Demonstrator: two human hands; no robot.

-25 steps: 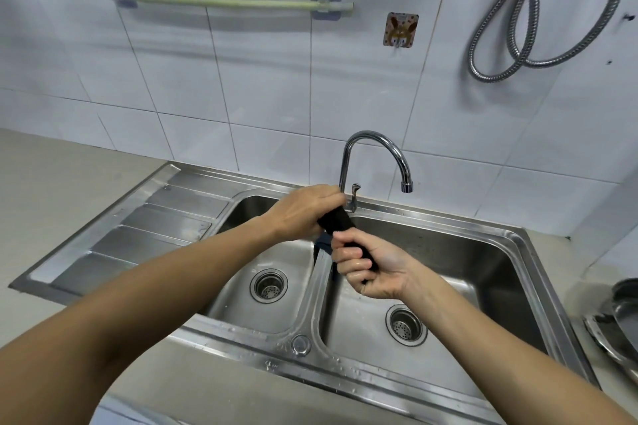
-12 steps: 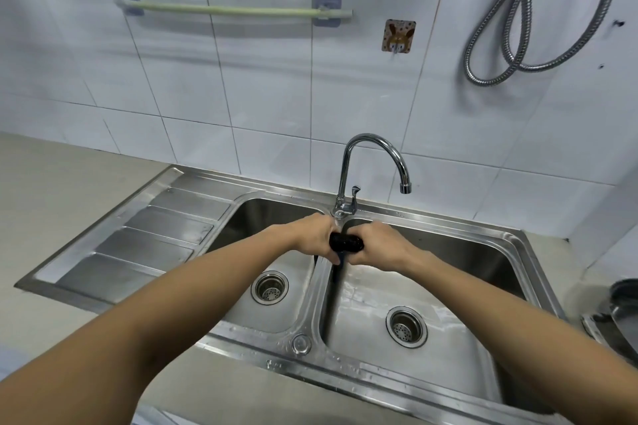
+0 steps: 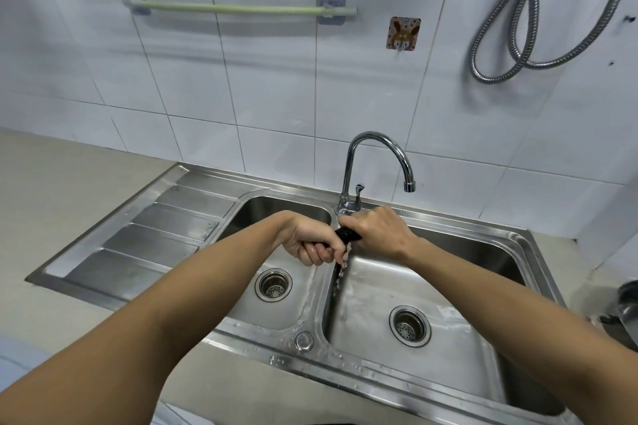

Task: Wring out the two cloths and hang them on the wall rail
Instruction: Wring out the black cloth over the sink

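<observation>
Left hand: the left hand (image 3: 310, 242) is clenched around one end of a dark cloth (image 3: 348, 236), palm side turned up so the curled fingers (image 3: 319, 254) show, above the right edge of the left basin.
Right hand: the right hand (image 3: 376, 229) is clenched around the other end of the same cloth, back of the hand facing up, just right of the left hand and almost touching it.
Cloth: only a short, tightly twisted dark length shows between the two fists; the rest is hidden inside the hands. It sits over the divider between the two basins, just in front of the tap's base.
Water: a thin stream of water (image 3: 341, 269) runs down from the cloth along the left wall of the right basin.
Second cloth: cannot be made out anywhere in view.
Sink: a stainless steel double sink (image 3: 310, 360) with a ribbed draining board on its left; each basin has a round strainer, and droplets lie on the near rim.
Tap: a curved chrome tap (image 3: 374, 155) stands at the far edge, spout over the right basin.
Wall rail: a pale green wall rail (image 3: 238, 9) is fixed on the tiles up and to the left, bare, well apart from the hands.
Wall, right side: a small rabbit-patterned hook (image 3: 403, 33) beside the rail, and a looped metal hose (image 3: 518, 21) farther right.
</observation>
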